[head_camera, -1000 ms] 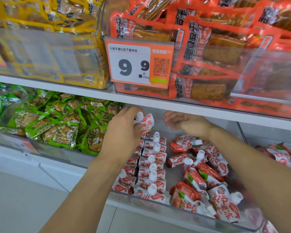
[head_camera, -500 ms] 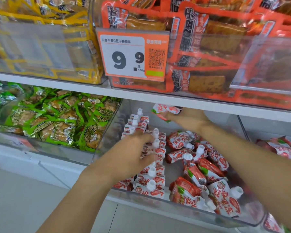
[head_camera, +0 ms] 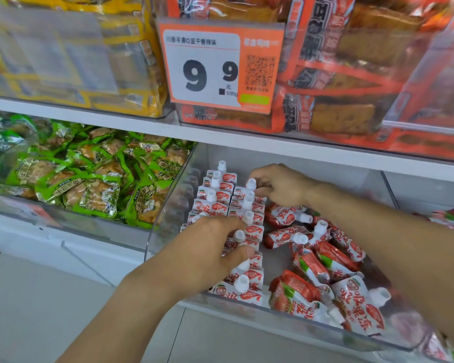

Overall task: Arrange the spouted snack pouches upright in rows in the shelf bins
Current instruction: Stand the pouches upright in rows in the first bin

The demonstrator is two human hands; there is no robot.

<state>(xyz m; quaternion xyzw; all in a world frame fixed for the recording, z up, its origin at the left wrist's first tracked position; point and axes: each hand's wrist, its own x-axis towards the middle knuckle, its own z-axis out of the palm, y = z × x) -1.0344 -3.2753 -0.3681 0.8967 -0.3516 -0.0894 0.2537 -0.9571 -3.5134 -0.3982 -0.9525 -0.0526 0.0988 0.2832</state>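
The pouch has come down from under the shelf into the second row's back end, the right hand pinching it just below its cap. Soft and light (slippery film, likely), so grip the stiff spout. The left hand rests with curled fingers on the nearer upright rows; loose pouches lie rightward of both.

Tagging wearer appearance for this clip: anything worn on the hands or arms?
Nothing visible. Left hand and right hand are bare, without gloves, rings or a watch. Both forearms are bare to the frame edge, so no sleeves show.
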